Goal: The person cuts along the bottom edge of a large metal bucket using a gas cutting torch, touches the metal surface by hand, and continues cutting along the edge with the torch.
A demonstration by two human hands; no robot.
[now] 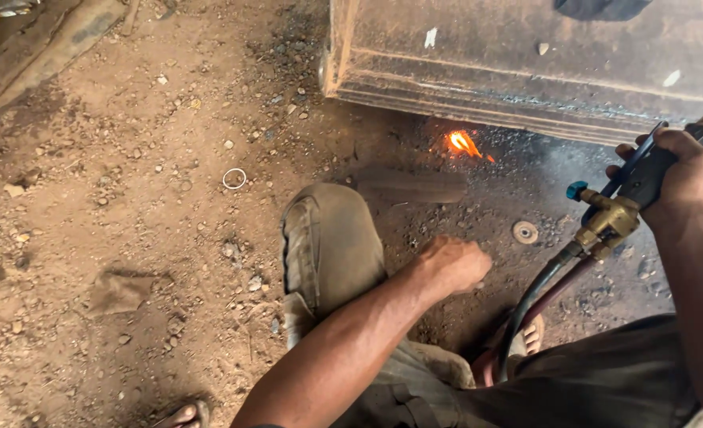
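At three o'clock, the right hand (684, 178) gripped a brass-valved torch (614, 214) trailing two hoses (530, 305); the left hand (454, 265) was fisted, holding nothing visible.

Brass-bodied cutting torch (635, 198), twin hoses (535, 297), raised at right.

Beside the rusty steel plate (526, 55) burns one small flame (462, 143). Near it lie one white ring (235, 178) and one round washer (525, 232). One cutting torch (629, 198) trails two hoses (530, 305).
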